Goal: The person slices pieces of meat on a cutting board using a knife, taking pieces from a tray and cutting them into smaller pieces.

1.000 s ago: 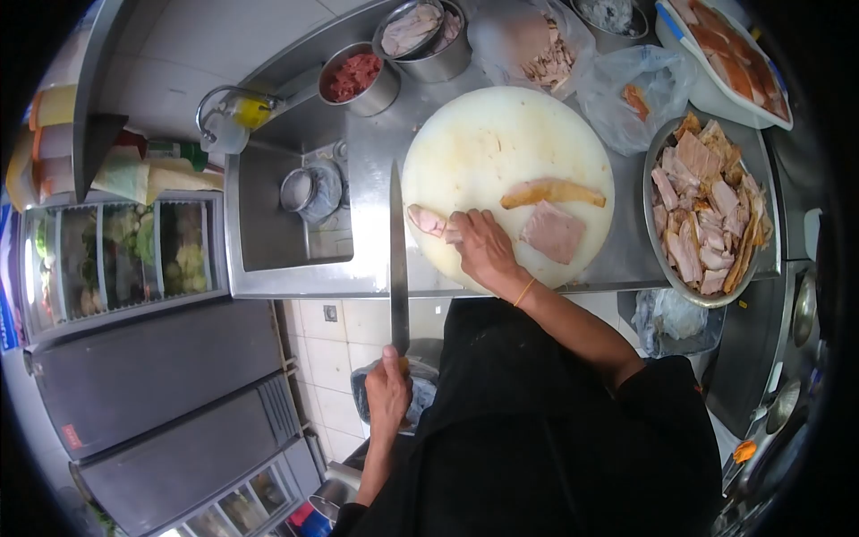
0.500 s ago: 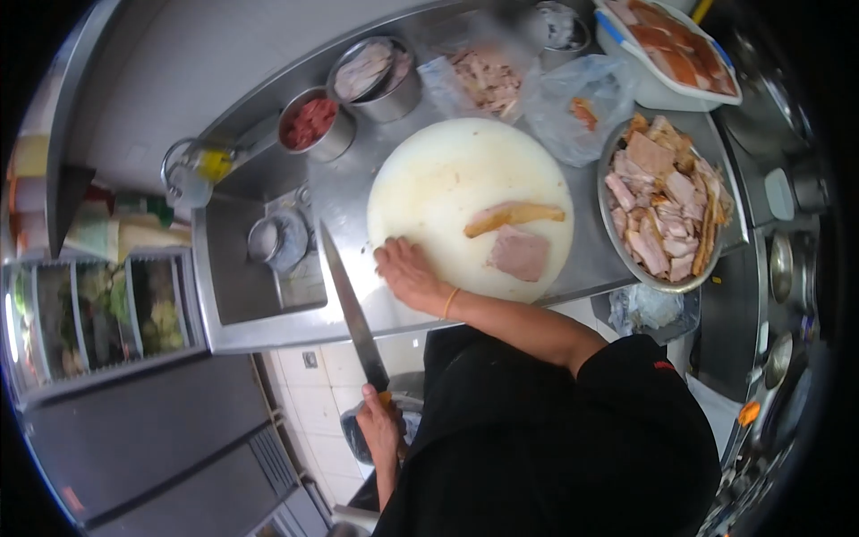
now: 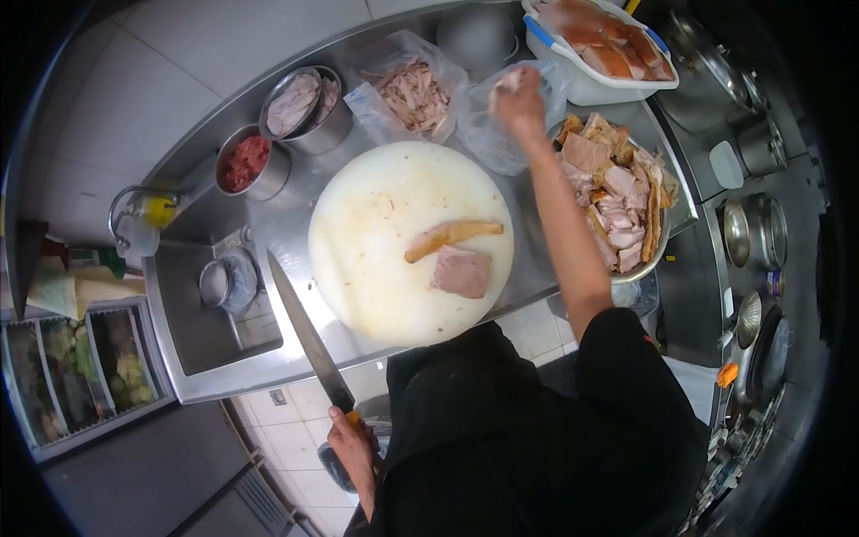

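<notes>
My left hand (image 3: 354, 445) is closed around the handle of a large knife (image 3: 307, 336), its blade pointing up and away over the steel counter edge. At the far side, my right hand (image 3: 522, 106) hovers over a clear plastic bag (image 3: 490, 143). Its fingers look closed on something small and pale, too blurred to name. On the round white cutting board (image 3: 376, 210) lie a long strip of browned meat (image 3: 455, 238) and a square slab of pale pink meat (image 3: 462, 272). Small crumbs dot the board.
Right of the board stands a metal bowl of cut meat (image 3: 624, 201); behind it, a white tub (image 3: 598, 83) of browned meat. A bag of shredded meat (image 3: 413, 94) and metal pots of meat (image 3: 253, 163) line the back. A sink (image 3: 197, 322) is at left.
My right hand has left the board's near left edge and moved up and right to the plastic bag. My left hand still holds the knife. The view has shifted right.
</notes>
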A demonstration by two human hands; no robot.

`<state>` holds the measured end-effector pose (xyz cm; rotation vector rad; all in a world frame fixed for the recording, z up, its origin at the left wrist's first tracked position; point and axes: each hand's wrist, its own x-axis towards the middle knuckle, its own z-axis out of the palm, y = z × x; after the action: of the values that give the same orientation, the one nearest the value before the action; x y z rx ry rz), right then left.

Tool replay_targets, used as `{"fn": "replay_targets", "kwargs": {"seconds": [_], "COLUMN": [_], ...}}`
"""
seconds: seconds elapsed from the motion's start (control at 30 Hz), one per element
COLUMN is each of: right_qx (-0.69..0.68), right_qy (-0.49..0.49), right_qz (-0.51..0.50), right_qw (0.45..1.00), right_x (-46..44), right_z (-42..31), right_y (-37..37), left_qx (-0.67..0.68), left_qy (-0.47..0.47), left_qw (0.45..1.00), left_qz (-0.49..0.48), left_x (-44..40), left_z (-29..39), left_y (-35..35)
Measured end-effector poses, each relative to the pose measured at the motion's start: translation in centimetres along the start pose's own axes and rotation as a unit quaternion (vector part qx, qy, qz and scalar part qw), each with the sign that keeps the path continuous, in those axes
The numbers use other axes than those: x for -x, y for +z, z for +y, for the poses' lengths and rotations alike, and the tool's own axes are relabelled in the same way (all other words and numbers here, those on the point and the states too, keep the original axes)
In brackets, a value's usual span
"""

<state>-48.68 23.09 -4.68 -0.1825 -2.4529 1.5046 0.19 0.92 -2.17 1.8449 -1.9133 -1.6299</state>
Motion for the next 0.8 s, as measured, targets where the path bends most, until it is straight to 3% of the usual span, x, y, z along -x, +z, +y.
{"fn": "replay_targets", "kwargs": {"seconds": [0.07,0.17,0.27,0.33,0.4,0.47,0.53,0.67,0.77,0.8], "right_qx": [0.066,0.208,0.325,0.238,0.086,0.059,0.095,0.155,0.142,0.124], "right_qy": [0.021,0.05,-0.12,-0.258,-0.105,-0.141,-0.28,-0.291,-0.331,-0.306], "right_qz": [0.017,-0.074,0.019,-0.044,-0.33,-0.464,-0.429,-0.449,-0.416,-0.451], "right_qw": [0.997,0.974,0.938,0.935,0.934,0.872,0.853,0.83,0.835,0.829], "right_x": [-6.3,-11.1,-5.5,-1.0,3.9,8.6,12.7,15.1,14.7,14.8], "right_z": [3.5,8.9,7.9,5.3,2.0,2.6,3.2,5.5,5.1,3.7], "right_y": [-0.4,0.2,-0.2,-1.7,-2.6,-2.0,-1.6,0.4,0.0,-0.9], "left_qx": [0.006,-0.001,-0.007,-0.059,-0.068,-0.079,-0.062,-0.081,-0.088,-0.092], "left_qy": [-0.009,0.001,0.029,0.025,0.023,0.014,0.021,0.024,0.024,0.026], "left_qw": [1.0,1.0,0.999,0.998,0.997,0.997,0.998,0.996,0.996,0.995], "left_qz": [-0.013,-0.013,-0.015,-0.018,-0.014,-0.011,-0.003,0.0,0.002,0.002], "left_x": [-0.5,-0.3,-0.8,-0.8,-0.1,0.7,1.2,2.1,3.0,3.1], "left_z": [-0.3,0.0,-0.9,-1.0,-0.7,0.1,-0.1,-0.9,-1.3,-1.5], "left_y": [0.0,0.5,1.0,0.8,1.4,1.9,2.7,3.3,3.6,3.6]}}
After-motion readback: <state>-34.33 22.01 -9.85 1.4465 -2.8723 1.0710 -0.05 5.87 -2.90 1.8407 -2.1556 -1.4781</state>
